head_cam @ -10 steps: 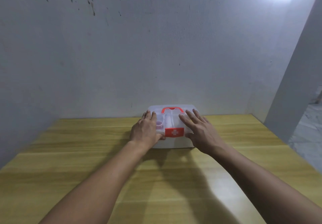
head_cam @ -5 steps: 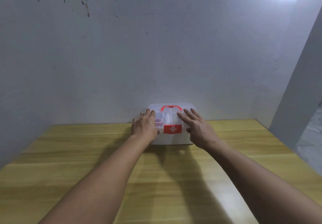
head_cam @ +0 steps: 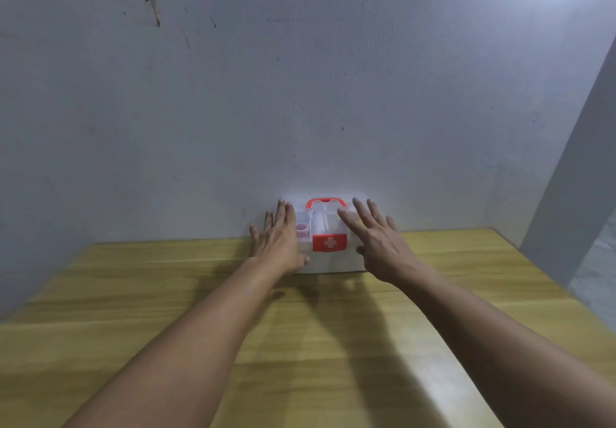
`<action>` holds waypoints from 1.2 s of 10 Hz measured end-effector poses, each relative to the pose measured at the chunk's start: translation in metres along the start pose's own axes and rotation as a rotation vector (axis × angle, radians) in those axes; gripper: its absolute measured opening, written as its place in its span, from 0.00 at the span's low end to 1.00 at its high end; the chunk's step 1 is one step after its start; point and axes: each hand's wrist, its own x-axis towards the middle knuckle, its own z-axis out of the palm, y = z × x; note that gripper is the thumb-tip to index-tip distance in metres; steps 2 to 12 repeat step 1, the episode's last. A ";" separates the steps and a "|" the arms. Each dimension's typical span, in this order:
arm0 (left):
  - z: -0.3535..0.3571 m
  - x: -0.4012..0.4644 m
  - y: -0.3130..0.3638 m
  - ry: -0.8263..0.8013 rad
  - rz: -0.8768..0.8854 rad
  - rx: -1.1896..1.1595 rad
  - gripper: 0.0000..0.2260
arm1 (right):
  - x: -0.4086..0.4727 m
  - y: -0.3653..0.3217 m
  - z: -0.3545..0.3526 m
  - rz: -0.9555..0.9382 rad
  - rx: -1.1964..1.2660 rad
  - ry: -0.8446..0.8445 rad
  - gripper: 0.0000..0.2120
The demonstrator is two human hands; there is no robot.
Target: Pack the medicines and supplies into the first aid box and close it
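Note:
A translucent white first aid box [head_cam: 330, 262] stands at the far edge of the wooden table [head_cam: 133, 311], against the wall. Its lid is down, with a red handle [head_cam: 324, 201] on top and a red latch with a white cross [head_cam: 329, 242] at the front. Through the lid I make out a pinkish roll [head_cam: 301, 229] and a white roll [head_cam: 319, 224]. My left hand [head_cam: 278, 242] lies flat on the lid's left side, fingers straight. My right hand [head_cam: 376, 241] lies on the right side, fingers spread and straight.
A grey-white wall [head_cam: 300, 94] rises directly behind the box. A wall corner [head_cam: 573, 194] stands at the right, with pale floor [head_cam: 596, 277] beyond the table's right edge.
The box and both hands now sit farther from me, up against the wall; the hands have stayed flat on the lid. The view has tilted upward.

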 end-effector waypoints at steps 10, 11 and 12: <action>0.002 -0.022 -0.004 0.063 0.026 -0.036 0.54 | -0.021 0.002 -0.002 0.084 0.071 0.024 0.43; 0.002 -0.022 -0.004 0.063 0.026 -0.036 0.54 | -0.021 0.002 -0.002 0.084 0.071 0.024 0.43; 0.002 -0.022 -0.004 0.063 0.026 -0.036 0.54 | -0.021 0.002 -0.002 0.084 0.071 0.024 0.43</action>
